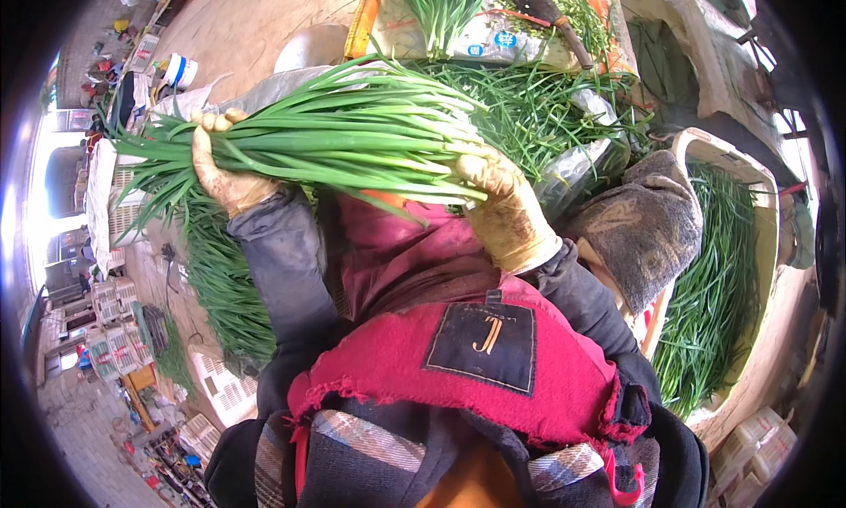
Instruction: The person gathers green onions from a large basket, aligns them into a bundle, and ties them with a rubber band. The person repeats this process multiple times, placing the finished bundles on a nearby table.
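A thick bunch of green garlic chives (337, 141) lies sideways across both my gloved hands, above my lap. My left hand (228, 177) grips it near the leafy end, thumb in front and fingertips showing over the top. Around the pale stem ends at the other side curls my right hand (507, 207), in a stained yellowish glove. Beyond them, a second bunch of chives (449, 9) rests on a sheet-covered work surface (403, 39). Beside it lies a dark-bladed knife (542, 12) with its wooden handle towards me. Loose chive leaves (529, 111) are heaped just below that surface.
At right stands a pale plastic crate (767, 217) full of chives, a grey-brown cloth (638, 230) over its near edge. More chives (231, 290) are piled by my left arm. Clear plastic (575, 167) lies among the loose leaves. A white bucket (180, 70) and stacked crates (119, 353) are farther left.
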`<action>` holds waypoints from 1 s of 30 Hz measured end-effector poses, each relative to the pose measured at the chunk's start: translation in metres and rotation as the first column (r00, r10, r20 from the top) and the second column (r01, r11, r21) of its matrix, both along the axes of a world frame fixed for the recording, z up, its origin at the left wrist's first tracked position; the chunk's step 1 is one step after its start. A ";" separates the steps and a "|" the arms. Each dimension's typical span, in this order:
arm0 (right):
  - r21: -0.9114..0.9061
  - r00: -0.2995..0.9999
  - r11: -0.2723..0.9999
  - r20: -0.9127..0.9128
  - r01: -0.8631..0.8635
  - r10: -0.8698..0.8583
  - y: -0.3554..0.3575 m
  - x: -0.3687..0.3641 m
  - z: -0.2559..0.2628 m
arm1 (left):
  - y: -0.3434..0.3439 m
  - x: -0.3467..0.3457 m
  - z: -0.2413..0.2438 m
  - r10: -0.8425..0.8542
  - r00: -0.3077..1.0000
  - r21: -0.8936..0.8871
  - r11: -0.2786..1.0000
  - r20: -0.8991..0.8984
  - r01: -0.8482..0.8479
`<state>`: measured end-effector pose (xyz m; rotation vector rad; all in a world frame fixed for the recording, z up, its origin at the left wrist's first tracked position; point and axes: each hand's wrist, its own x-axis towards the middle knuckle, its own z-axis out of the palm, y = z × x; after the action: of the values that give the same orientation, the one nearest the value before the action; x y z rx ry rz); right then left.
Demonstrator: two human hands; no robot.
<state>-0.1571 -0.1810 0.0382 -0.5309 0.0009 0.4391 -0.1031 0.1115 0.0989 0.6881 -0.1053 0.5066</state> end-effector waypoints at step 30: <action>-0.798 0.841 0.457 0.513 0.393 0.172 -0.064 0.032 -0.060 | 0.028 -0.011 0.007 -0.203 0.979 -0.035 0.978 0.001 0.203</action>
<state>-0.1248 -0.2453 -0.0216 -1.7218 -0.2919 0.0878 -0.1138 0.1391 0.1063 0.6359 -0.1622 0.3102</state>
